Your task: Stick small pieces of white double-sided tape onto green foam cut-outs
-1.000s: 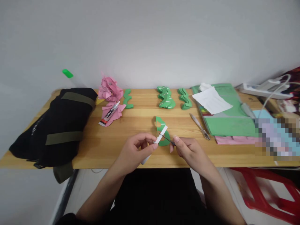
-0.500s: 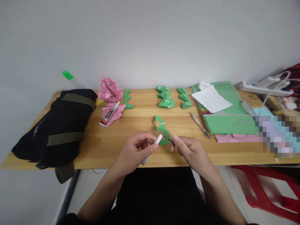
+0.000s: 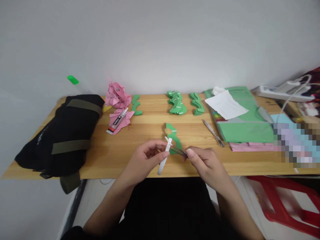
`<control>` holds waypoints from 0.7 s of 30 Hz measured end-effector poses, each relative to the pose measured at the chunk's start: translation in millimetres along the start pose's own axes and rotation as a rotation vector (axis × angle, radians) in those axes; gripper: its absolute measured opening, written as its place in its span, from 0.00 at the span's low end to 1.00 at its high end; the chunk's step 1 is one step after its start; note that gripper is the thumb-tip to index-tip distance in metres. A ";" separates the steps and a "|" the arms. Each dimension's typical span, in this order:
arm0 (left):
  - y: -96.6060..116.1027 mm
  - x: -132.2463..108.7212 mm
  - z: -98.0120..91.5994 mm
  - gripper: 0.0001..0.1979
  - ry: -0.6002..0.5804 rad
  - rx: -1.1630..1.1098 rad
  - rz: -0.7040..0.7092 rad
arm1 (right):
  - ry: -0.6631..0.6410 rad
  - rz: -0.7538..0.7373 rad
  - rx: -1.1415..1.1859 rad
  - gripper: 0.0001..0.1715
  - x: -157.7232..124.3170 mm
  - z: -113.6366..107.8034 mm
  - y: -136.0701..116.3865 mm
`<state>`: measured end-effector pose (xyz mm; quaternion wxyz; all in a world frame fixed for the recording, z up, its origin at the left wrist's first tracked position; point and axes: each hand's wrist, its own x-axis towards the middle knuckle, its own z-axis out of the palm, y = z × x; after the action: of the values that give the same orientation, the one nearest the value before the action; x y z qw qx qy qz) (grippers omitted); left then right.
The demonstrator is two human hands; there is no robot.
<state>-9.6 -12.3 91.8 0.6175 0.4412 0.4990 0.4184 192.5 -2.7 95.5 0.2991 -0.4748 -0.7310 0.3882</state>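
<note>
My left hand pinches a narrow white strip, which looks like tape, between thumb and fingers. A small white bit sticks out at the strip's upper end. My right hand is closed on a thin, pointed metal tool, whose tip meets that upper end; its handle is hidden in my fingers, and I cannot tell whether it is scissors or tweezers. Just beyond both hands lies a wavy green paper cutout with a short white strip on it, partly hidden by the tool and strip.
At the back lie a stack of green cutouts with white strips, another green stack and a green cutout. Left are crumpled pink paper, a glue tube and a black bag. Right are a pen and green sheets.
The white strip has swung more upright, its lower end now showing below my left hand. The tool has turned, showing a broader side, and a white bit now juts from the strip's top.
</note>
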 end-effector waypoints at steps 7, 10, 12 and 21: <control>-1.3 -1.5 -4.0 0.16 -0.052 -0.305 -0.095 | -0.046 -0.043 -0.135 0.29 -1.3 -0.8 -6.6; -0.7 -1.4 -2.8 0.19 -0.104 -0.403 -0.132 | -0.024 -0.071 -0.155 0.30 -1.3 0.6 -7.1; -0.8 -1.2 -1.2 0.23 -0.124 -0.412 -0.161 | -0.007 -0.081 -0.195 0.30 -1.5 1.7 -7.0; -0.1 -2.0 5.8 0.16 0.043 -0.247 -0.120 | -0.144 -0.077 -0.338 0.32 -2.2 8.1 -6.1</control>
<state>-4.2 -15.0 92.9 0.6802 0.3223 0.4823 0.4482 184.0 -8.5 96.3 0.1769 -0.4609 -0.8229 0.2812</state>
